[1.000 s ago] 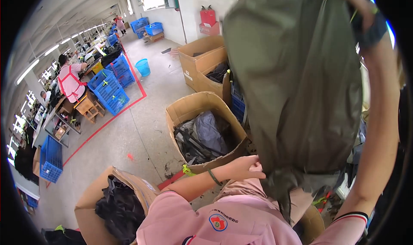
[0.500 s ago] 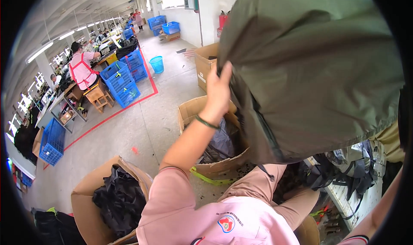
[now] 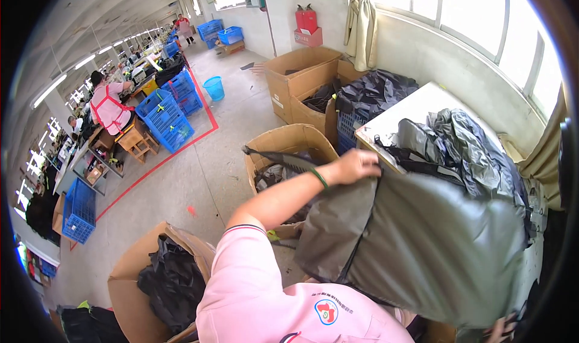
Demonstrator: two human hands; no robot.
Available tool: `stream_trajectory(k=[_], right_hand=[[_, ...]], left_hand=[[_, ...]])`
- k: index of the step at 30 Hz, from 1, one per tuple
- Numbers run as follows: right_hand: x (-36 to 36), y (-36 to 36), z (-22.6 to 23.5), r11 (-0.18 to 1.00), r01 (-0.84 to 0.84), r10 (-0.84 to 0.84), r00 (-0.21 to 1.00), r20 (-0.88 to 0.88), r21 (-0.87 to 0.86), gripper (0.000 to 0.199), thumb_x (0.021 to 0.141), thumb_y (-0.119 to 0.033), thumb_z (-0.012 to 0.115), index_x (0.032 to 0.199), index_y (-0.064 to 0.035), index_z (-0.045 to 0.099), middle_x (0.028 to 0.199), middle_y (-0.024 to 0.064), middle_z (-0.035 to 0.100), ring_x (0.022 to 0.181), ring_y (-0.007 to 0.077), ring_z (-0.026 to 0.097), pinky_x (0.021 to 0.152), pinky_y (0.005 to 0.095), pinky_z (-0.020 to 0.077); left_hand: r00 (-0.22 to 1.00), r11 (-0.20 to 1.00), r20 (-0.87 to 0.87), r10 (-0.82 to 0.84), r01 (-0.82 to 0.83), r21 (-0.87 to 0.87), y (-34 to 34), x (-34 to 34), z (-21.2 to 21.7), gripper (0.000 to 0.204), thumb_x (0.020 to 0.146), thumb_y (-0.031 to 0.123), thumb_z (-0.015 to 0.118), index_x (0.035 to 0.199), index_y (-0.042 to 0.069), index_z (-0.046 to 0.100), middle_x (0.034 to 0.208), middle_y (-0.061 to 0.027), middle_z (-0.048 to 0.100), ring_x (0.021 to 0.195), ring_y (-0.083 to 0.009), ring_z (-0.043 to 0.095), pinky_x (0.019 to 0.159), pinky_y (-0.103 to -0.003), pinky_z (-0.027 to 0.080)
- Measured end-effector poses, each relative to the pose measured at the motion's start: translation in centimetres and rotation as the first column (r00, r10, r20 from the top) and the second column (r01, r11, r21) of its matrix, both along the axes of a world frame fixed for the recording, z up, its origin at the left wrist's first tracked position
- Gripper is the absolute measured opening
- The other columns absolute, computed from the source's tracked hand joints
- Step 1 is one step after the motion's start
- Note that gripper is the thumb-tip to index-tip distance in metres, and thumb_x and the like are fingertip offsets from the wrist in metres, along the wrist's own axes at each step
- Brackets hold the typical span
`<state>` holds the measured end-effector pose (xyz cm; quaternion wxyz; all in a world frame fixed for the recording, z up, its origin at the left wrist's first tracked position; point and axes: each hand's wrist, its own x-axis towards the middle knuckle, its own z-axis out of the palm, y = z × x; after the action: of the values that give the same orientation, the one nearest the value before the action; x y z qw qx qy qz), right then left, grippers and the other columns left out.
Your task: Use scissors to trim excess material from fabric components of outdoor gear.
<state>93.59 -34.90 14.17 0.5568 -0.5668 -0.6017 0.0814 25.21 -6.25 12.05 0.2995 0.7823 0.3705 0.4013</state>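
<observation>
A large olive-grey fabric piece (image 3: 434,246) with a dark seam hangs spread in front of me, blurred along its far edge. My left hand (image 3: 356,167) is closed on its upper edge, beside the dark seam. At the lower right, my right hand (image 3: 500,330) shows only in part, its fingers pinching the cloth's bottom corner. A dark strap-like strip (image 3: 280,159) stretches left from near my left wrist, over an open carton (image 3: 289,133). Beyond the cloth, crumpled grey and black fabric pieces (image 3: 464,153) are heaped on a white-topped table (image 3: 425,105).
An open carton of black fabric (image 3: 129,286) stands at my left. Farther off are more cartons (image 3: 301,59), a blue crate with black fabric (image 3: 347,126), stacked blue crates (image 3: 166,120) and a blue bin (image 3: 213,88). A person (image 3: 110,108) sits at a workbench behind a red floor line.
The fabric piece has swung down from high in front of me to lap height, uncovering the table and window. My left hand has moved right and lower with it; my right hand has come into view.
</observation>
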Motion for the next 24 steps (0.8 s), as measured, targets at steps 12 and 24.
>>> stream_trajectory(k=[12,24], right_hand=[[-11.4,-3.0,-5.5,0.641,0.058,-0.378,0.892,-0.248,-0.765,0.013,0.09,-0.012,0.07,0.089,-0.0045,0.06,0.071,0.0001,0.056,0.059,0.0105,0.048,0.053,0.026,0.0396],[-8.0,12.2,-12.3,0.783,0.351,-0.293,0.937,0.193,-0.514,0.048,0.079,-0.027,0.08,0.108,0.0028,0.057,0.098,0.0156,0.069,0.087,0.023,0.066,0.079,0.0355,0.0502]], left_hand=[[0.873,0.827,0.114,-0.475,0.487,-0.282,-3.2,10.3,4.7,0.043,0.085,0.027,0.074,0.117,0.001,0.062,0.105,-0.0132,0.067,0.092,-0.0258,0.064,0.082,-0.038,0.051],[-0.054,0.045,0.341,-0.938,0.961,0.275,-12.8,15.2,13.9,0.035,0.089,0.016,0.066,0.122,0.03,0.066,0.082,-0.0027,0.056,0.057,-0.0145,0.043,0.054,-0.029,0.036]])
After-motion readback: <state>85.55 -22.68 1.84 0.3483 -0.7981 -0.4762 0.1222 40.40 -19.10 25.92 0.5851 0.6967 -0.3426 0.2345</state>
